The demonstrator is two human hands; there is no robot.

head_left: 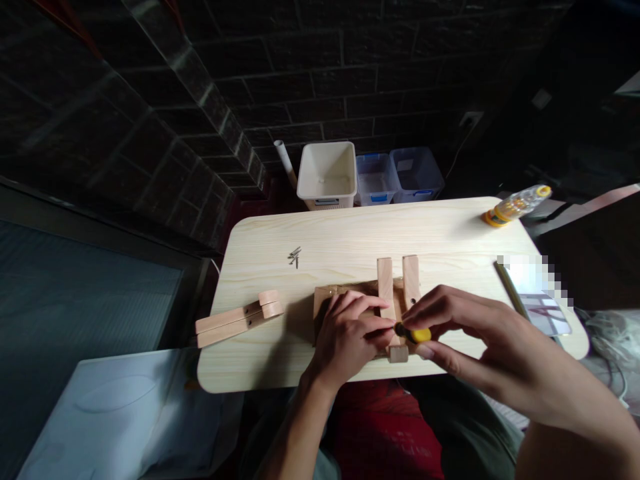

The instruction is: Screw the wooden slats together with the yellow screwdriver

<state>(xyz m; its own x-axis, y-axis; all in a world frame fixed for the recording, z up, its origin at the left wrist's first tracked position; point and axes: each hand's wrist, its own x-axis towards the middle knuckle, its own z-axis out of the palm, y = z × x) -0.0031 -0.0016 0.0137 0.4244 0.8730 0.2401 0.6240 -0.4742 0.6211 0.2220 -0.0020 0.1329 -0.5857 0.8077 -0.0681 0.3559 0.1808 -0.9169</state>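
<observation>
Pale tabletop (345, 237) by a dark brick wall (320, 83) bears a clear case (519, 206) of small parts, right hand (495, 340) gripping a yellow screwdriver (421, 335), left hand (345, 333) touching a wooden strip (385, 275), grip unclear.

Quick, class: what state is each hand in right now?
Left hand: touching a wooden piece; its grip cannot be told.
Right hand: closed, holding a yellow screwdriver.
</observation>
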